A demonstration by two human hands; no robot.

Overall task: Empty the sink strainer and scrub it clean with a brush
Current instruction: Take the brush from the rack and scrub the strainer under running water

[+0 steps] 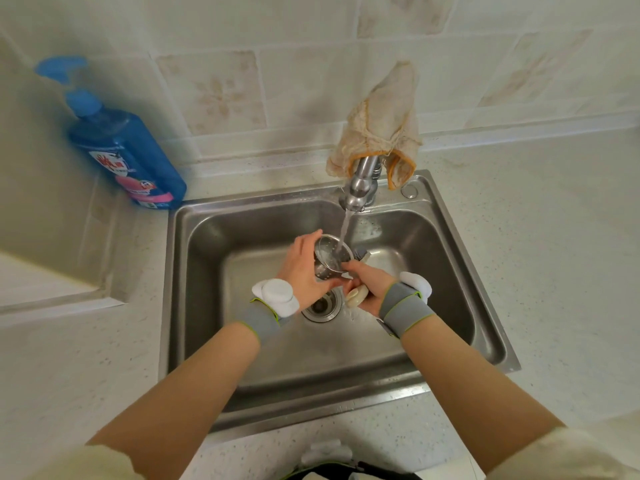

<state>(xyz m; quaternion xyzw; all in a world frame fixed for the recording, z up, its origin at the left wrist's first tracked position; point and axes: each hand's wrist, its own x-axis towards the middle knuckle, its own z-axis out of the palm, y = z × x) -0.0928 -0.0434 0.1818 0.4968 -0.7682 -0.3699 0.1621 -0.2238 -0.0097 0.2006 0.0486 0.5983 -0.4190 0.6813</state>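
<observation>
1. Left hand (304, 268) has its fingers curled round the side of the metal sink strainer (333, 258). It's holding it up tilted over the middle of the sink (311, 407), with the open mouth facing the tap.
2. Right hand (369, 285) is wrapped round a brush (356, 296). The cream handle end pokes out by the palm, and a grey head shows just past the strainer's far rim. Can't tell if the bristles actually touch the metal.
3. Tap (360, 188) is on, and the water stream (344, 230) drops straight into the strainer basket.
4. Drain hole (320, 308) sits uncovered right under both hands.
5. Both wrists wear grey wrist bands (403, 308) with green edging and a white round puck on each.
6. A worn beige cloth (381, 123) with an orange hem is draped over the top of the tap.
7. Blue pump bottle (128, 154) stands back left on the speckled counter (554, 237), right up against the tiled wall (225, 91). Its label has a red-and-white logo up top and a pink patch lower down, but the writing is way too blurry to read, so no brand from me.
</observation>
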